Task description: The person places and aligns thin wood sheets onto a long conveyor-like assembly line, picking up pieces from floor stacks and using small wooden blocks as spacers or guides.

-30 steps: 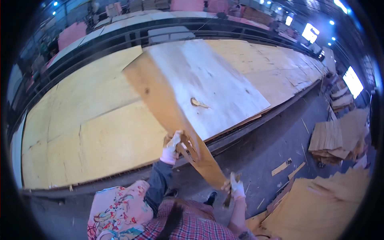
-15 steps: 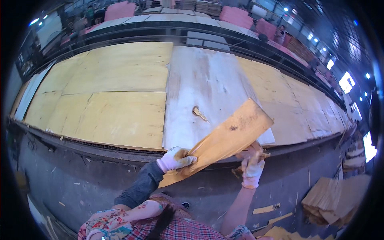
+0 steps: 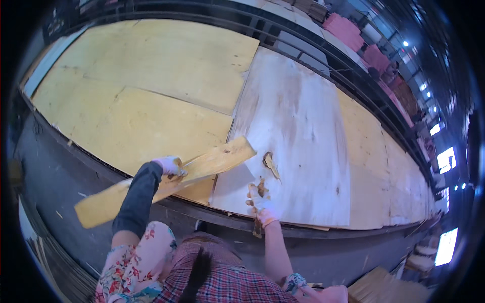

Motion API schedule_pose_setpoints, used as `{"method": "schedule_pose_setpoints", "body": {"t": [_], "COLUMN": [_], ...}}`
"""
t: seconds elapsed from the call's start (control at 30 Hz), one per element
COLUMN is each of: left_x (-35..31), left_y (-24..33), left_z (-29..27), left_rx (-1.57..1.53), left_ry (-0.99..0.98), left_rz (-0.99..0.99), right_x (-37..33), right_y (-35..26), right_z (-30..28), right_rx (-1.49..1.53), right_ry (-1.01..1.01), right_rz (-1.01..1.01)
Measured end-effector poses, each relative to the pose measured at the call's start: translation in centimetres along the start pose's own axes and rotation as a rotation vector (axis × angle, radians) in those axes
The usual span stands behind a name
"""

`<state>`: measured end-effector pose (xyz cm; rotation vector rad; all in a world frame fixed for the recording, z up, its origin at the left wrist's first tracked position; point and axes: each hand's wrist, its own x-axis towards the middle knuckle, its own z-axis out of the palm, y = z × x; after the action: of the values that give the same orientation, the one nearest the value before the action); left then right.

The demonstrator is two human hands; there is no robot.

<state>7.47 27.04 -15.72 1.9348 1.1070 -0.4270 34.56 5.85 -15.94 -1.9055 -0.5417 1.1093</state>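
In its pale, stained glove, my left hand [image 3: 171, 165] is closed around a long yellow wood veneer strip [image 3: 220, 159]. The strip slants over the table's near edge, its far end above a whitish veneer sheet [image 3: 308, 151]. My right hand [image 3: 262, 206], also gloved, is closed on a torn brown veneer scrap [image 3: 257, 230], whose ragged ends show above and below the fingers. That hand is over the near edge of the whitish sheet. Just beyond it, a splintered piece [image 3: 272, 165] lies at a dark hole in the sheet.
Yellow veneer sheets [image 3: 161, 65] cover the left of the long table, and paler ones [image 3: 369, 161] the right. A dark rail [image 3: 348, 83] runs along the far side. Pink stacks [image 3: 343, 29] stand beyond. Brown veneer sheets [image 3: 386, 288] lie on the floor at lower right.
The view has turned. My left hand has carried the strip leftward, away from my right hand. My right hand is now over the whitish sheet's near edge, with the scrap.
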Motion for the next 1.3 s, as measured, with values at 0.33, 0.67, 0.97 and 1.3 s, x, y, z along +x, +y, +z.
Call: {"method": "schedule_pose_setpoints", "body": {"t": [0.33,0.67,0.97,1.3], "left_x": [7.5,7.9,13.6,15.8], "left_y": [-1.4,5.0,5.9,6.5], "left_z": [3.9,7.6,13.4,12.3], "left_rx": [0.234,0.171,0.250,0.368], "left_ry": [0.128,0.802,0.634,0.554], "left_rz": [-0.261,-0.161,0.008,-0.097], "right_x": [10.9,16.6,19.0,22.2], "right_y": [-1.1,-1.7,-0.2,1.7], "right_z": [2.3,6.5,4.8,9.0], "right_rx": [-0.491,-1.168,-1.321,-1.197], "right_ry": [-0.271,-0.426,-0.646,-0.380], "right_rz": [-0.084,-0.197,-0.416,-0.141]}}
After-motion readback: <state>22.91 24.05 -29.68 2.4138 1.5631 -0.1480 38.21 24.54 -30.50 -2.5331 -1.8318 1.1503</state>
